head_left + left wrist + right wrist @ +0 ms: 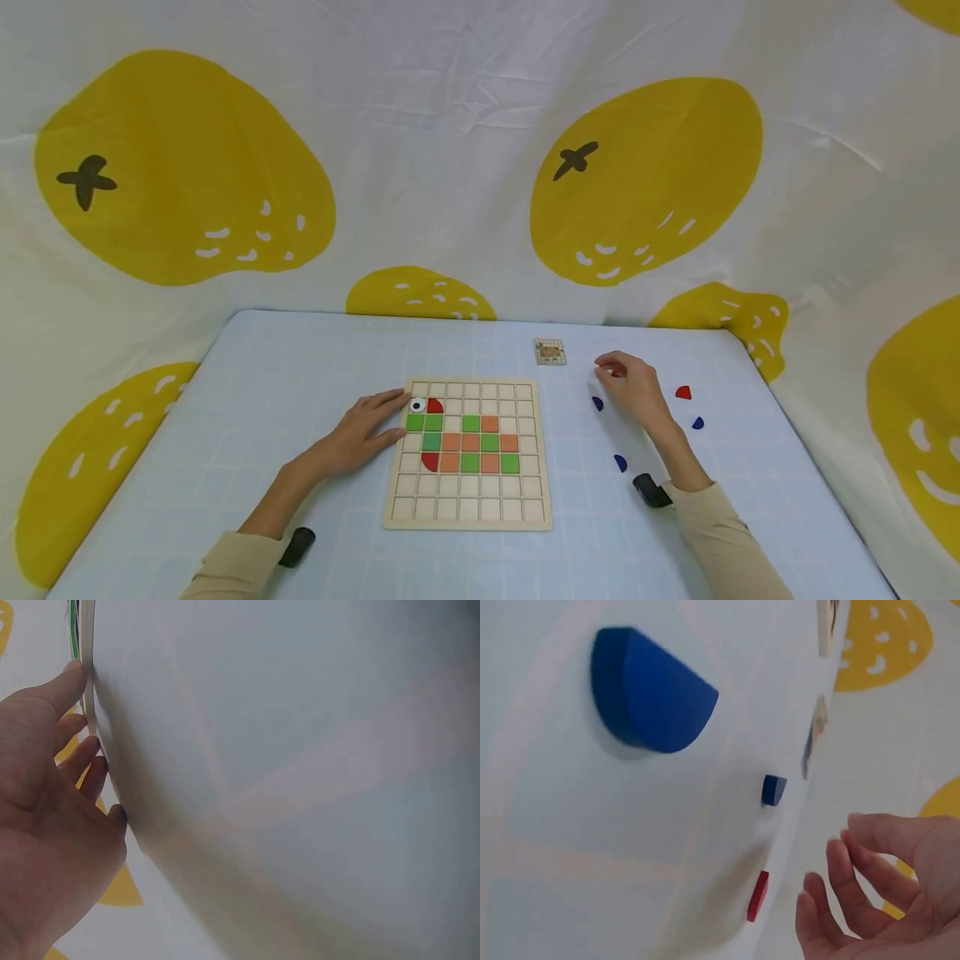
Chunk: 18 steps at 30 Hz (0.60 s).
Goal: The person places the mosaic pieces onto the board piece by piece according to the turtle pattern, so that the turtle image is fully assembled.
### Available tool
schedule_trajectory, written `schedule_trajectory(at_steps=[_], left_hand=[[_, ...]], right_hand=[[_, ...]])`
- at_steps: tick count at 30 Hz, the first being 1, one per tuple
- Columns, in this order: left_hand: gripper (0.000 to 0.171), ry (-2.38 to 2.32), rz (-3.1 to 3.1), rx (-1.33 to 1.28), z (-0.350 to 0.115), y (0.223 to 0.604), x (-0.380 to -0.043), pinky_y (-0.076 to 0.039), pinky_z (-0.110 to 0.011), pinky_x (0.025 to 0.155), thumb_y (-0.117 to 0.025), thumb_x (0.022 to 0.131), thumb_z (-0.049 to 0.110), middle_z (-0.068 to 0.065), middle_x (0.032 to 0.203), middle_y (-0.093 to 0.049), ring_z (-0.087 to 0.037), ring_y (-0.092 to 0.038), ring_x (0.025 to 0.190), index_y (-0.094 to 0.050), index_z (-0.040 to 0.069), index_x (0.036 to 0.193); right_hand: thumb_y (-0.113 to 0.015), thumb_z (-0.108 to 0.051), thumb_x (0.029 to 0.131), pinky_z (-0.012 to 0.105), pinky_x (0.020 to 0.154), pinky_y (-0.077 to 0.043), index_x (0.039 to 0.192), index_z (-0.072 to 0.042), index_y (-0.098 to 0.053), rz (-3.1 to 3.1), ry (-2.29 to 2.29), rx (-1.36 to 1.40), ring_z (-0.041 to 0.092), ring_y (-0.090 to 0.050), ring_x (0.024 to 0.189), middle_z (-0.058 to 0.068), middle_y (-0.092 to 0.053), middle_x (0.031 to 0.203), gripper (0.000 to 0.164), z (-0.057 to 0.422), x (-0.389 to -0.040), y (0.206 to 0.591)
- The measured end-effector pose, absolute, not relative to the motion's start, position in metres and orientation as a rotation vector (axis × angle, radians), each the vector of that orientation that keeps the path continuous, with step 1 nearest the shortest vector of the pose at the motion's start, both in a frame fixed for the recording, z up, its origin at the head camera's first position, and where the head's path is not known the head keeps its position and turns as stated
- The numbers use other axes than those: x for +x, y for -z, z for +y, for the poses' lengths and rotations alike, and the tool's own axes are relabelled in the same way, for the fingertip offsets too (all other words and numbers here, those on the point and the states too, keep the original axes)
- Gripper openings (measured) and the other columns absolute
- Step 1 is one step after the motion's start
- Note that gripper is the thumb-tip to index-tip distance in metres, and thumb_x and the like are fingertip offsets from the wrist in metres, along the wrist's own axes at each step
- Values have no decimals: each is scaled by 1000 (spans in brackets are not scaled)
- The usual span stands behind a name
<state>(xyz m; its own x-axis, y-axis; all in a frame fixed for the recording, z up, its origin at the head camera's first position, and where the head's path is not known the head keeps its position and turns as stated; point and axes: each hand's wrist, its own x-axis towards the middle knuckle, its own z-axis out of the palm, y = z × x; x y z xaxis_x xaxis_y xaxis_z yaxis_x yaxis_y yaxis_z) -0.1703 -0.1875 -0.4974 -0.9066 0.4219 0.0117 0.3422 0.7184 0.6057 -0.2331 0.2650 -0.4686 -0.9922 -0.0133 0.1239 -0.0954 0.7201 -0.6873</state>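
My left hand (360, 437) rests against the left edge of a wooden grid board (468, 517), fingers extended; the left wrist view shows its thumb and fingers (94, 778) along the board's side. On the board sit green and orange squares, two red quarter-round pieces and an eye tile (417, 405). To the right, my right hand (633, 390) hovers with loosely bent fingers above a red rounded piece (757, 897). That piece lies on the table, apart from the fingertips. A blue rounded piece (597, 403) is just left of this hand.
A small pattern card (551, 352) lies behind the board's right corner. Another red piece (683, 392) and a blue piece (698, 423) lie right of the right hand. One more blue piece (620, 462) is near the right wrist. A fruit-print cloth (450, 183) hangs behind the table.
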Motion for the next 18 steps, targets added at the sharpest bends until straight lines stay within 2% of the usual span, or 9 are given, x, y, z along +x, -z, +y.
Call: schedule_trajectory(at_steps=[6,14,18], left_hand=[[60,-944,2796,633,-188,498,-170,-32,-66,113,-64,103,27,-18,161,-37,-43,-33,145,-44,7,156],[61,-947,2795,646,-189,502,-172,-32,-65,114,-64,104,29,-18,162,-37,-43,-33,145,-44,7,156],[61,-943,2794,642,-190,502,-172,-32,-65,114,-64,104,29,-17,162,-37,-42,-33,145,-43,8,157]], right_hand=[[-63,-8,103,56,104,-48,126,3,-66,-2818,-1117,32,41,-57,114,25,-66,122,26,277,-240,476],[-63,-5,101,62,113,-36,135,5,-60,-2902,-1109,-40,48,-45,132,30,-53,139,36,287,-248,483],[-63,-3,101,62,114,-35,137,5,-59,-2928,-1103,-29,47,-46,132,31,-53,140,38,290,-250,484]])
